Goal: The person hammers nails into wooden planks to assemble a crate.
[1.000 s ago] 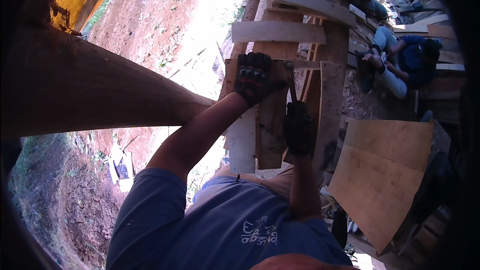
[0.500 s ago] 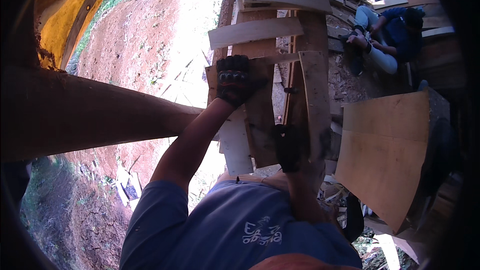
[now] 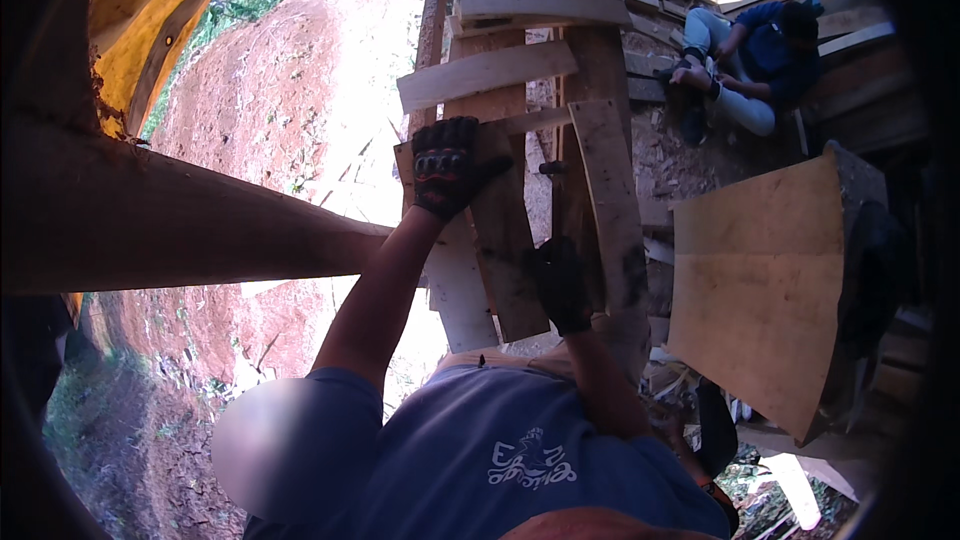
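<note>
My left hand [image 3: 447,166], in a black glove with hard knuckle guards, lies on the upper end of a brown wooden board [image 3: 505,255], its thumb stretched out to the right. My right hand [image 3: 562,285], also in a black glove, is closed around the handle of a hammer [image 3: 551,168]. The hammer's dark head points away from me, over the gap right of the board. A paler board [image 3: 465,290] lies partly under the brown one on its left. Right of the hammer lies a long narrow board [image 3: 612,200] with dark marks at its near end.
Curved planks [image 3: 490,75] lie across long beams [image 3: 590,70] farther off. A thick timber [image 3: 220,225] juts in from the left, near a yellow sheet [image 3: 165,20]. On the right stands a plywood panel [image 3: 755,285]; a person [image 3: 750,70] sits beyond it among scrap wood.
The view has shifted slightly, so the boards appear farther left. My left hand stays on the brown board, its thumb more visible. My right hand still holds the hammer, now pointing straighter away.
</note>
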### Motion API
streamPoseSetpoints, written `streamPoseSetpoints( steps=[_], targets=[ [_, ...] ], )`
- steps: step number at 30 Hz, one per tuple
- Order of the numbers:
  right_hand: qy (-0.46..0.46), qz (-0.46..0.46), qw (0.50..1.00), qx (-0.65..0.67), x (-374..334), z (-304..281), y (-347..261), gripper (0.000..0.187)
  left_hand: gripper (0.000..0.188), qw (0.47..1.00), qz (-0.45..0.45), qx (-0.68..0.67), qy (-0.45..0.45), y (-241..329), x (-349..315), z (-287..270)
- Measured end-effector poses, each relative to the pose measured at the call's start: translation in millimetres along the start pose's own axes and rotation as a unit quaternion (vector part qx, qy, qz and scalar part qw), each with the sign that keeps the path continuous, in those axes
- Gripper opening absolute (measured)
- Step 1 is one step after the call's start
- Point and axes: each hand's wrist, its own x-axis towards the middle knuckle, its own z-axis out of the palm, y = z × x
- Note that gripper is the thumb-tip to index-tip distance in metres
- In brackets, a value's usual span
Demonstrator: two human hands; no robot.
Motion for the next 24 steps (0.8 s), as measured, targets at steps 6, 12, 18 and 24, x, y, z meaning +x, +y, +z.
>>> streamPoseSetpoints(
  steps=[6,12,18,24],
  targets=[
    [-0.012,-0.037,0.999,-0.025,-1,-6,-5,0.021,0.083,1.0,0.005,0.001,0.028,-3,-4,3],
    [-0.027,0.014,0.999,0.036,-2,-9,-5,0.02,0.089,0.999,-0.017,-0.028,0.026,1,-6,-1],
    [-0.003,-0.023,0.997,-0.075,0,-8,-12,0.02,0.095,0.99,-0.081,-0.085,-0.08,6,0,-17],
    [-0.035,-0.173,0.96,-0.217,3,-12,9,0.014,0.104,0.997,-0.001,-0.081,0.009,20,-52,-20]
  ],
)
